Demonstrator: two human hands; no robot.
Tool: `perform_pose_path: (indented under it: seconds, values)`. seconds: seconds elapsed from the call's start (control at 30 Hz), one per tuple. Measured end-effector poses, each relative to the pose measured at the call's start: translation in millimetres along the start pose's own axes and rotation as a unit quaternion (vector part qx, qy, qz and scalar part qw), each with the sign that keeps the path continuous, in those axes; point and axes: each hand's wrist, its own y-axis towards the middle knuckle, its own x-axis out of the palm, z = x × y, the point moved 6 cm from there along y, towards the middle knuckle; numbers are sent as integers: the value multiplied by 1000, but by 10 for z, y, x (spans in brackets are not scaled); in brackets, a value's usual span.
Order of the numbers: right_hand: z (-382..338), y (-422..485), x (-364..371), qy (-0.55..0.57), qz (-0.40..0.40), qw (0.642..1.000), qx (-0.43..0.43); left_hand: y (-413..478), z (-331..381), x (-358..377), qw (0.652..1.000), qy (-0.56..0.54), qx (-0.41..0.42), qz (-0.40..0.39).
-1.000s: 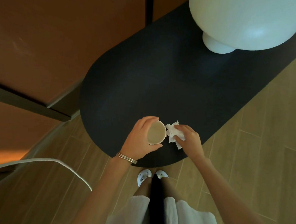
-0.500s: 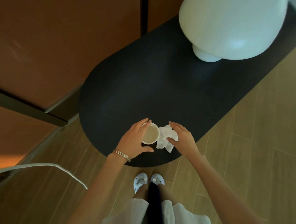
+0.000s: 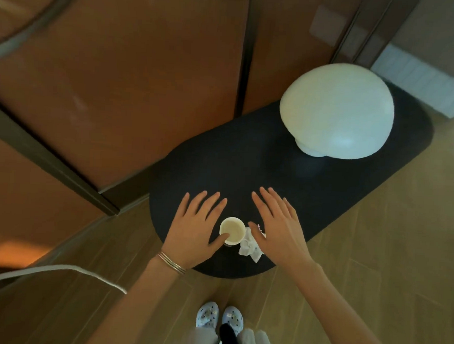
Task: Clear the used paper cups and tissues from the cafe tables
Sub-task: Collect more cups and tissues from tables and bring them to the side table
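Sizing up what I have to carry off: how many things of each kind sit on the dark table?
Paper cup: 1
Crumpled tissue: 1
White lamp: 1
Total: 3

Pale cream for the paper cup [image 3: 232,230], rim and inside alike, between the left hand [image 3: 194,230] and the right hand [image 3: 278,232]. Plain white for the crumpled tissue [image 3: 249,248] under the right hand's thumb side. Matt black, unpatterned, for the table [image 3: 247,167] beneath both hands. Milky white with a faint blue-green cast for the domed lamp [image 3: 337,109] well beyond the right hand. Pale metallic sheen on the thin bangles [image 3: 171,262] at the left wrist. Warm reddish brown over the wall panels [image 3: 120,87] beyond the left hand, split by dark seams. Tan wood-plank pattern across the floor [image 3: 374,258] right of the right hand. Whitish blue with small dark spots on the shoes [image 3: 219,317], between the forearms.
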Motion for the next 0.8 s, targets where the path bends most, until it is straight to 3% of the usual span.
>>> perform_pose_path:
  seconds: [0.3,0.5,0.63,0.8]
  values:
    - [-414,-367,-131,-9,-2,996,-91,-654,120,-333,997,13,-80,17]
    - [-592,-600,-225,-3,-6,978,-210,-1268,384,-443,979,5,-187,83]
    - [-814,-804,-237,-1,-52,943,-327,-1805,650,-476,952,7,-286,106]
    - [-1291,-1274,-248,24,-92,862,-498,-2628,1039,-498,904,15,-414,109]
